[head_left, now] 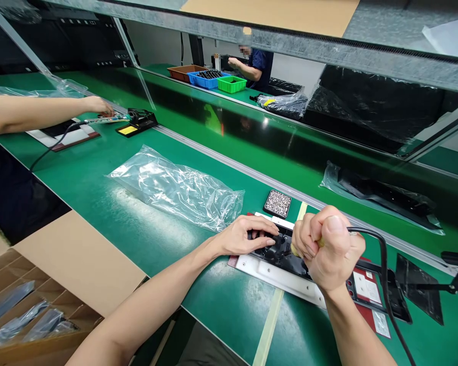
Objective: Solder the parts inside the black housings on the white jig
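Black plastic housing, long axis slanting rightward, towards us.
Our left hand, half-open, touches its left part; right hand closes around corded tool.

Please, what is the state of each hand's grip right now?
Left hand: grip loosely open, resting on the long, black, plastic-looking part.
Right hand: grip closed on a black-cabled tool, its body mostly hidden.

On the table, a part lies in a holder, a tray just behind; left, a bag; near left, a box; far, bins.
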A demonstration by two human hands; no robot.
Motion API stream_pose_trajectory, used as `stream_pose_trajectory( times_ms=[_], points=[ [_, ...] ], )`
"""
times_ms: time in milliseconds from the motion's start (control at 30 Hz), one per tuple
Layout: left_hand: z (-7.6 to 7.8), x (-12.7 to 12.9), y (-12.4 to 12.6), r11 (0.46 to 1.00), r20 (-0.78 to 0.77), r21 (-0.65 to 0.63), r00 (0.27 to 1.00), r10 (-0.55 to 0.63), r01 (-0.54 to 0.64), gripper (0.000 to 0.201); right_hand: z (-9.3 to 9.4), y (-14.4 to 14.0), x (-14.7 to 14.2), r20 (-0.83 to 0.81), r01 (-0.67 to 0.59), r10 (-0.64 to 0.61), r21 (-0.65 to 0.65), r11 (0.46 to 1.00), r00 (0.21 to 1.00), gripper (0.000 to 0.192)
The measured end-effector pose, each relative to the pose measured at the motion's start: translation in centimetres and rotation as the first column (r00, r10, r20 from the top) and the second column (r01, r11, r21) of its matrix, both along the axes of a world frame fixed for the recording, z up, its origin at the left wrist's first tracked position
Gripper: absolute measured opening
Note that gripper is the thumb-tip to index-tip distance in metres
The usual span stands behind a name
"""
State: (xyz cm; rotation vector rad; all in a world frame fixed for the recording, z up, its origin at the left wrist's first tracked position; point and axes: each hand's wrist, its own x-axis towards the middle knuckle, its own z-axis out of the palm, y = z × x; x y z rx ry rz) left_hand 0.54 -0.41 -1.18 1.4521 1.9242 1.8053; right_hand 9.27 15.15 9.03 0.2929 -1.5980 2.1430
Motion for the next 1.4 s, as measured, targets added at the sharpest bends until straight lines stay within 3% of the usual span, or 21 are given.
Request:
stream_pose_trajectory(
  times_ms=[1400],
  points=[
    [0.04, 0.05, 0.03, 1.000, -0.013, 0.000, 1.000, 0.013, -0.013, 0.022, 0.09, 0.15, -0.01, 0.011, 0.032, -0.032, 0.011, 0.999, 0.999, 0.047]
  ],
)
